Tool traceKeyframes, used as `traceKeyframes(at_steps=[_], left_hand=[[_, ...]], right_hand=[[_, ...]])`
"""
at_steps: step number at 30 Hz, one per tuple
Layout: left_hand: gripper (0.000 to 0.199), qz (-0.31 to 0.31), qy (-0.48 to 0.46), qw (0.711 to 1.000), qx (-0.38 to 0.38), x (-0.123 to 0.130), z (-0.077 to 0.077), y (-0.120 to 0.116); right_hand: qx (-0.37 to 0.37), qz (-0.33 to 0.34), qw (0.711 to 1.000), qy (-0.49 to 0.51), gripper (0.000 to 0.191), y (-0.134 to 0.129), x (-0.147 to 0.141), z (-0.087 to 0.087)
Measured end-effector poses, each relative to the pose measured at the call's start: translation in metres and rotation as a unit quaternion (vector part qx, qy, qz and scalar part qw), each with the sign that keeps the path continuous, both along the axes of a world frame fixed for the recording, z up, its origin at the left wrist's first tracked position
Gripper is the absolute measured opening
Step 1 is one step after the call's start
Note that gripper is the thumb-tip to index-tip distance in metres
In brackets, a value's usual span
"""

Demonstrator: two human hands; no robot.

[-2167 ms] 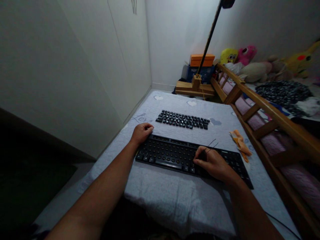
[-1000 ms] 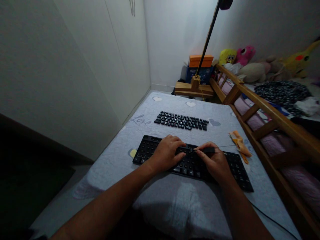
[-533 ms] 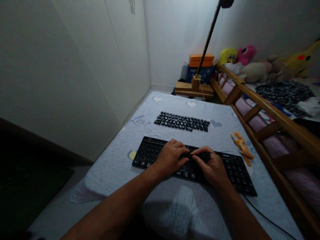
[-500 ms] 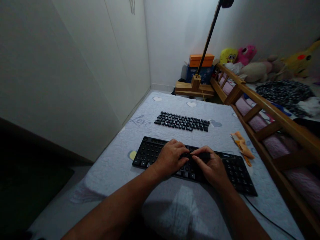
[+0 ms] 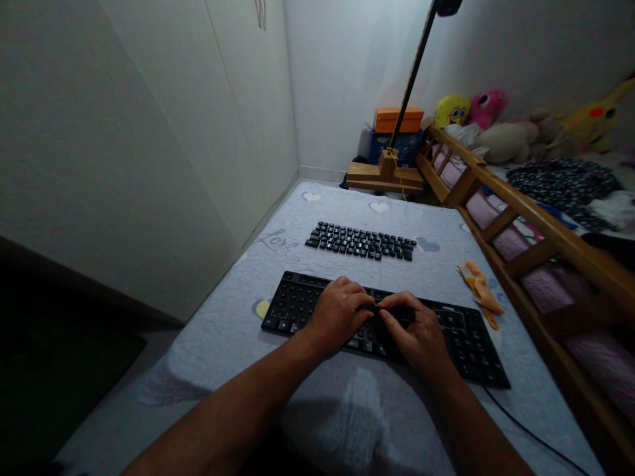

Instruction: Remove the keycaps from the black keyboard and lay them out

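Note:
A black keyboard (image 5: 292, 301) lies across the bed, with many keycaps off in its left and middle parts, bare key stems showing, and some keys still on along the front row and at the right. My left hand (image 5: 342, 307) rests over its middle, thumb and fingertips closed together at a small dark piece, perhaps a keycap. Touching it fingertip to fingertip, my right hand (image 5: 419, 330) is closed around a dark-handled tool with thin wire loops, which looks like a keycap puller (image 5: 454, 312). The fingers partly hide the tool. Beyond lie loose keycaps (image 5: 360, 241) in neat rows.
An orange cloth item (image 5: 480, 291) lies to the right of the keyboard. A black cable (image 5: 530, 433) runs toward me. The wooden bed rail (image 5: 540, 211) borders the right side, a white wardrobe (image 5: 188, 145) the left. A wooden stand (image 5: 387, 173) is at the far end.
My right fingertips have drawn in against the left ones, and the tool's handle and wires have tilted a little. The keyboard and the keycap rows lie as before.

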State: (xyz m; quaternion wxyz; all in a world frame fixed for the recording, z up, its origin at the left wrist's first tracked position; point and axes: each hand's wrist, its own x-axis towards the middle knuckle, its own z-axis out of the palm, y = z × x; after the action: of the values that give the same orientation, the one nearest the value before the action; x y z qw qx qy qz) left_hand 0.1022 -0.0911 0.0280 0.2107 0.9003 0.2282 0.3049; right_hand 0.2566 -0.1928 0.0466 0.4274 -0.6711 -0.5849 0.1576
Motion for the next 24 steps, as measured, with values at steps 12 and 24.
traceKeyframes(at_steps=[12,24], left_hand=[[0.014,0.024,-0.069,0.997,-0.031,-0.002,0.008,-0.001],[0.018,-0.007,-0.085,0.989,-0.121,-0.006,0.015,-0.004]], right_hand=[[0.042,-0.079,0.994,0.061,0.006,0.000,0.004,-0.003],[0.082,-0.006,0.997,-0.001,0.028,-0.003,0.000,-0.003]])
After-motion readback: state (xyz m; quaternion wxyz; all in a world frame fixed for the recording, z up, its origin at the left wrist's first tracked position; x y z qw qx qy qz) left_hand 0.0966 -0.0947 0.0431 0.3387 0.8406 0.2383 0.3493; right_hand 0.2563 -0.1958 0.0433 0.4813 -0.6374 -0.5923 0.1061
